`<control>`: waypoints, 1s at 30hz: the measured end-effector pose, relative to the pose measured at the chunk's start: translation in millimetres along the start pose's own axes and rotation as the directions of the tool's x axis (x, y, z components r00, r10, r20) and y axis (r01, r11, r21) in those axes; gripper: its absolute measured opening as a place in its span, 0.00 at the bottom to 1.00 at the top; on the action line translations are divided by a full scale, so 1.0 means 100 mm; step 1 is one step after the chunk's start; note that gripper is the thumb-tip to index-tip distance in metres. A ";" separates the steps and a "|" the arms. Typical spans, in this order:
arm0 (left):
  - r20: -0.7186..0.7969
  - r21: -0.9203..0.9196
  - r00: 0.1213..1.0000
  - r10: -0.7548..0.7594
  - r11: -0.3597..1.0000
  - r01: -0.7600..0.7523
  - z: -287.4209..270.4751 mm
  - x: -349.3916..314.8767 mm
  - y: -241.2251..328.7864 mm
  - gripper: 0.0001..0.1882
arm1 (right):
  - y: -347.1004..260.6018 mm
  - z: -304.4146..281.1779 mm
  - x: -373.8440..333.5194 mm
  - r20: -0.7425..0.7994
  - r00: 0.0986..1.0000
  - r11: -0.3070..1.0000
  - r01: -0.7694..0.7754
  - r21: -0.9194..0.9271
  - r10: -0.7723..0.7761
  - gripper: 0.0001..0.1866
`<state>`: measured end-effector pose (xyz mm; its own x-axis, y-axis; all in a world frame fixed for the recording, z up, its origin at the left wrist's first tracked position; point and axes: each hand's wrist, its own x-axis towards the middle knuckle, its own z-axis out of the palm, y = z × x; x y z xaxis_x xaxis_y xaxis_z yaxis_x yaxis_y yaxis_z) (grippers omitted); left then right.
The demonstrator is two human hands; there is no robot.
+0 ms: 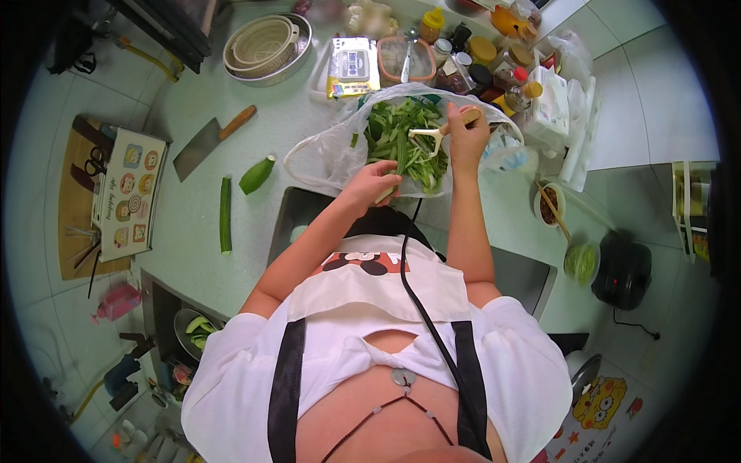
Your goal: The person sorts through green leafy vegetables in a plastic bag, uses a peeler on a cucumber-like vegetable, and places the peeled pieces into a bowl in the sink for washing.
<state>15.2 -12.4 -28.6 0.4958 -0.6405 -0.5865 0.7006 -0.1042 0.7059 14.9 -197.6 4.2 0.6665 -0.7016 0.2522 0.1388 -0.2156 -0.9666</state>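
My right hand [468,143] is wrapped round the wooden handle of a peeler [429,136], whose pale Y-shaped head hangs over a white plastic bag [330,154]. Inside the bag lies a heap of green vegetable peelings [413,123]. At the bag's near edge my left hand [373,185] is closed round a green vegetable [402,153], its pale end showing below the fingers; the grip hides its exact kind. To the left on the counter rest a long cucumber [225,216] and a short, thick green gourd [256,175].
A cleaver [213,141] lies on the counter at the left. Colanders [264,45] stand behind it, beside a packet of wipes [353,66]. Bottles and jars [482,58] crowd the back right. A sink [293,208] opens just in front of me; a bowl with chopsticks [549,205] stands right.
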 end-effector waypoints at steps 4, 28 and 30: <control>0.013 0.056 0.999 -0.031 0.998 0.031 -0.01 0.04 -0.02 0.25 | 0.09 0.01 0.02 0.023 1.000 0.999 -0.005 0.042 0.004 0.10; -0.061 0.043 0.996 0.057 0.998 -0.054 0.02 0.00 0.01 0.22 | 0.37 0.16 0.06 0.272 0.949 0.972 -0.201 0.123 0.162 0.09; -0.051 0.008 0.997 0.058 0.998 -0.058 0.00 -0.02 0.03 0.21 | 0.35 0.13 0.05 0.278 0.944 0.966 -0.222 0.130 0.180 0.09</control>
<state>15.7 -11.8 -25.5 0.5610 -0.6061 -0.5638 0.6668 -0.0727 0.7417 32.6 -199.8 -29.2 0.8576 -0.5118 0.0513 0.0808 0.0356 -0.9961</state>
